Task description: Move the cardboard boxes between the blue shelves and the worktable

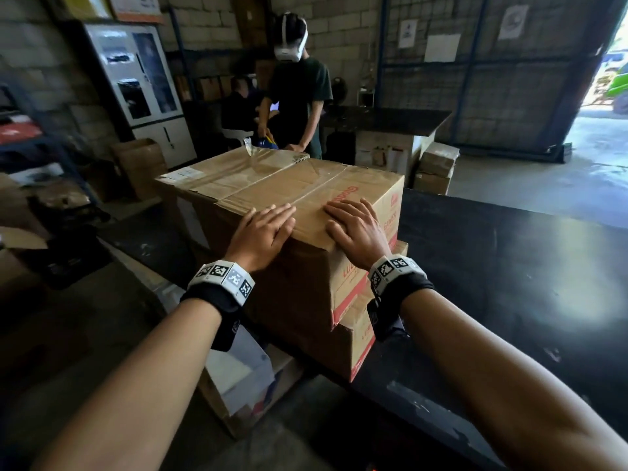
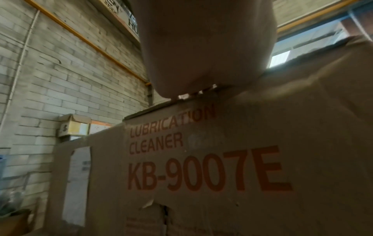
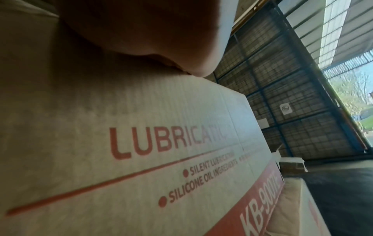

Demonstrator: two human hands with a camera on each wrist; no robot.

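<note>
1. Both hands lie flat, fingers straight, on the near top edge of the big brown taped cardboard box (image 1: pixel 282 185) with red "LUBRICATION CLEANER KB-9007E" print. Left hand (image 1: pixel 263 229), right hand (image 1: pixel 356 229), neither gripping.
2. That box is stacked on a smaller brown cardboard box (image 1: pixel 350 345), which rests on the black worktable (image 1: pixel 509 266).
3. Another person in a white headset (image 1: pixel 297 93) stands behind the boxes.

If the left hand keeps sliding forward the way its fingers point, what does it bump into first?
Probably nothing soon. The left hand lies flat on the top cardboard box, fingers pointing across the taped lid. That lid looks bare ahead; past its far edge stands another person, though depth is hard to judge.
</note>
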